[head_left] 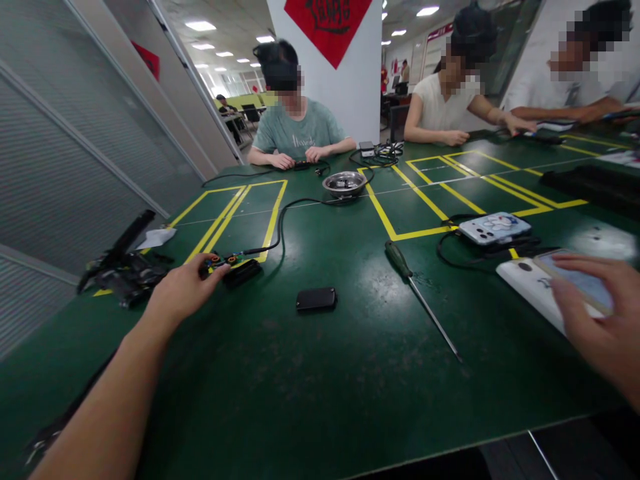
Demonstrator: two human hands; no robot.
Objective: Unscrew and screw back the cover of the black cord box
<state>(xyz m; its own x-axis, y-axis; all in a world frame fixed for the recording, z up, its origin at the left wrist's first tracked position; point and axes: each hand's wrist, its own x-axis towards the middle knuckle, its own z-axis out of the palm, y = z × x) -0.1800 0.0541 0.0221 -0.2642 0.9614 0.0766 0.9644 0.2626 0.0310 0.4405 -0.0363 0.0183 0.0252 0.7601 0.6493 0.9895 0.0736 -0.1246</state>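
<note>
My left hand (185, 290) has its fingertips closed on a small circuit board (220, 259) with copper-coloured coils, at the end of a black cable (281, 230). Beside those fingers lies a black plastic housing piece (243, 273). My right hand (603, 307), slightly blurred, has thumb and fingers apart over a white, flat device (527, 283) with a pale screen-like top; whether it presses on it I cannot tell. A black rectangular case (317, 300) lies on the table between my hands. Right of it rests a screwdriver (400, 261) with a green handle.
A metal bowl (345, 183) with small parts stands mid-table. A phone in a patterned case (495, 229) lies at right, among cables. Black parts (127, 267) are piled at left. Yellow tape marks the green table (300, 393). Several people sit across and at right.
</note>
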